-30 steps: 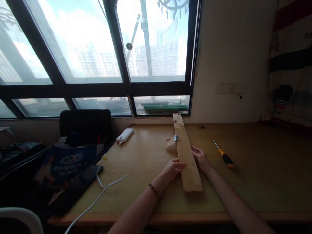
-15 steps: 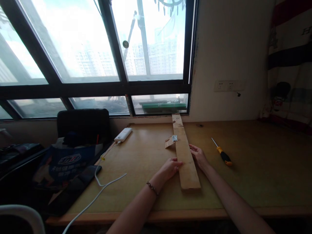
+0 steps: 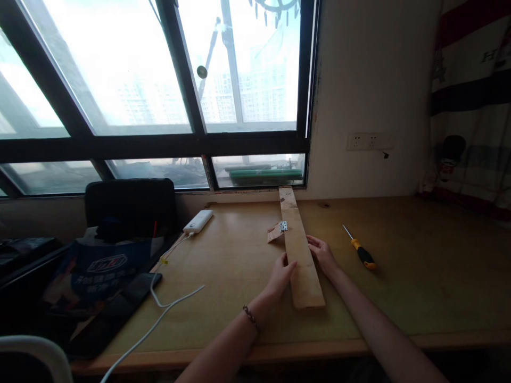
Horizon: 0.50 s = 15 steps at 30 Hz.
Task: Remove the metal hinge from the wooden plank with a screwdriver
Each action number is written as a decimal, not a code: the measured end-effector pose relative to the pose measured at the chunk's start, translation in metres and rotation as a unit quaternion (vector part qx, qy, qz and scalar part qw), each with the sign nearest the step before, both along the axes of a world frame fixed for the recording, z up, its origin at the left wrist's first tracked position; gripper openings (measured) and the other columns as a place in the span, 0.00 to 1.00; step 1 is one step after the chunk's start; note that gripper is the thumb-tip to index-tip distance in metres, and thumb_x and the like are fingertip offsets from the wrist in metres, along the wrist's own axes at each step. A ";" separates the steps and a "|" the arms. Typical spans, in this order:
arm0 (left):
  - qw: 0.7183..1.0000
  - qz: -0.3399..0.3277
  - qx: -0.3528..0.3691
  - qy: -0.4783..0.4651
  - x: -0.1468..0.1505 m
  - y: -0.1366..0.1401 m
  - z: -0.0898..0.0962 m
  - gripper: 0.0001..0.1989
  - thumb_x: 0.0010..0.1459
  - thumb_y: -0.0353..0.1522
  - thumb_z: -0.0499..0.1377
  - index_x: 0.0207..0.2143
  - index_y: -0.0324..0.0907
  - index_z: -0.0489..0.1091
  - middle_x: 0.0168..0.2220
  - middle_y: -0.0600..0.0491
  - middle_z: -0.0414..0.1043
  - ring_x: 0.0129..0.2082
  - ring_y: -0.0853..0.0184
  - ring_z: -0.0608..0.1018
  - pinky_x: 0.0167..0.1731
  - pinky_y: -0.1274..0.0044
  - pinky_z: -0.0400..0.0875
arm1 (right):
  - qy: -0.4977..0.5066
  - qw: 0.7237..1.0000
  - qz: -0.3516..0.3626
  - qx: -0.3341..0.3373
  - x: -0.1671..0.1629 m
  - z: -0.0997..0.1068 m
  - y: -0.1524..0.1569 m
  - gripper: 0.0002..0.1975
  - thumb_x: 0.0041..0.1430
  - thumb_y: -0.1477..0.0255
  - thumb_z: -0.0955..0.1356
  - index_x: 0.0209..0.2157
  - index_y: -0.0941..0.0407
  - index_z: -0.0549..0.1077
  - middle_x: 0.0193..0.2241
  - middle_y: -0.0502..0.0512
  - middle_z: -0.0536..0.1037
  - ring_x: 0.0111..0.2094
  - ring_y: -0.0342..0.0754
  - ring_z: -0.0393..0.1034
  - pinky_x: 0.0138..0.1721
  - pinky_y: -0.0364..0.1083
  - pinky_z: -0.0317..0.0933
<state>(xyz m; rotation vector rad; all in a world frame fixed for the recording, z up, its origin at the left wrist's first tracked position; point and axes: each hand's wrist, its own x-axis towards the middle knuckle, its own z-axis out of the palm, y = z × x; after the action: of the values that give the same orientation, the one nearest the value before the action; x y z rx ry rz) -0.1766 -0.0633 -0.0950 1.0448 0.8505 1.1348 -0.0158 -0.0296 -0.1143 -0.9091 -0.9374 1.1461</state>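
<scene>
A long wooden board [image 3: 301,250] lies on the table, its far end by the window sill. My left hand [image 3: 281,276] grips its left edge, thumb on top and the other fingers partly hidden. On the opposite edge my right hand [image 3: 321,254] holds the board's side, with some fingertips hidden by the wood. A metal hinge [image 3: 283,226] sits at the board's left edge. It joins a small wooden piece [image 3: 275,232] that sticks out to the left. To the right of my right hand lies a screwdriver [image 3: 362,254] with a yellow and black handle.
The wooden table [image 3: 239,330] spans the view. A white power bank [image 3: 198,221] with a white cable [image 3: 171,305] lies on its left part. Beyond the left edge stand a black chair [image 3: 130,205] and a blue bag [image 3: 99,271]. The window [image 3: 239,141] is behind.
My left hand has shifted slightly forward along the board's edge, thumb now pointing further up. The whole view has moved a little, and the board is still held by both hands.
</scene>
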 end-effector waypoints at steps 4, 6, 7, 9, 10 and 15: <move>0.999 -0.003 0.049 -0.003 -0.003 0.001 0.006 0.17 0.41 0.25 0.62 0.38 0.37 0.71 0.43 0.45 0.72 0.46 0.57 0.71 0.49 0.69 0.62 | -0.004 1.000 0.000 -0.004 0.001 -0.001 0.003 0.20 0.40 0.70 0.71 0.40 0.57 0.73 0.37 0.55 0.78 0.39 0.51 0.72 0.42 0.50 0.65; 0.998 -0.018 0.051 -0.009 -0.003 0.001 0.008 0.18 0.42 0.24 0.61 0.39 0.37 0.70 0.44 0.46 0.71 0.47 0.56 0.70 0.49 0.69 0.62 | 0.000 1.000 0.002 -0.001 0.001 -0.002 0.006 0.20 0.40 0.70 0.71 0.40 0.56 0.73 0.38 0.55 0.78 0.40 0.52 0.71 0.42 0.51 0.65; 0.998 -0.024 0.055 -0.015 -0.003 0.001 0.008 0.19 0.42 0.24 0.61 0.40 0.38 0.70 0.45 0.46 0.71 0.48 0.56 0.69 0.49 0.69 0.61 | 0.001 1.000 0.002 0.001 0.002 -0.003 0.008 0.20 0.41 0.70 0.71 0.40 0.56 0.73 0.38 0.55 0.78 0.40 0.52 0.71 0.43 0.51 0.65; 0.997 -0.032 0.062 -0.032 -0.002 0.003 0.005 0.22 0.42 0.24 0.61 0.43 0.38 0.68 0.47 0.47 0.69 0.50 0.56 0.68 0.50 0.70 0.61 | 0.003 1.000 0.001 0.003 0.002 -0.004 0.011 0.20 0.41 0.69 0.71 0.40 0.56 0.73 0.39 0.55 0.77 0.41 0.52 0.71 0.43 0.51 0.64; 0.997 -0.035 0.061 -0.042 -0.001 0.003 0.003 0.23 0.42 0.24 0.61 0.45 0.39 0.68 0.48 0.47 0.68 0.51 0.57 0.67 0.51 0.70 0.60 | 0.003 1.000 0.001 0.004 0.003 -0.005 0.013 0.20 0.41 0.69 0.71 0.40 0.56 0.73 0.39 0.55 0.77 0.41 0.51 0.71 0.44 0.51 0.64; 0.995 -0.055 0.030 -0.075 0.002 0.010 -0.012 0.29 0.40 0.26 0.63 0.49 0.41 0.65 0.52 0.48 0.65 0.54 0.56 0.64 0.52 0.69 0.59 | 0.011 1.000 -0.003 -0.006 0.005 -0.009 0.019 0.20 0.41 0.69 0.71 0.40 0.56 0.73 0.38 0.54 0.78 0.40 0.51 0.71 0.44 0.50 0.64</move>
<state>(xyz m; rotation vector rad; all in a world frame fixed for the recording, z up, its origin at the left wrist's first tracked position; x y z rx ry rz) -0.1748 -0.0533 -0.1070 1.0291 0.6351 1.1365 -0.0112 -0.0110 -0.1231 -0.9072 -0.9100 1.1564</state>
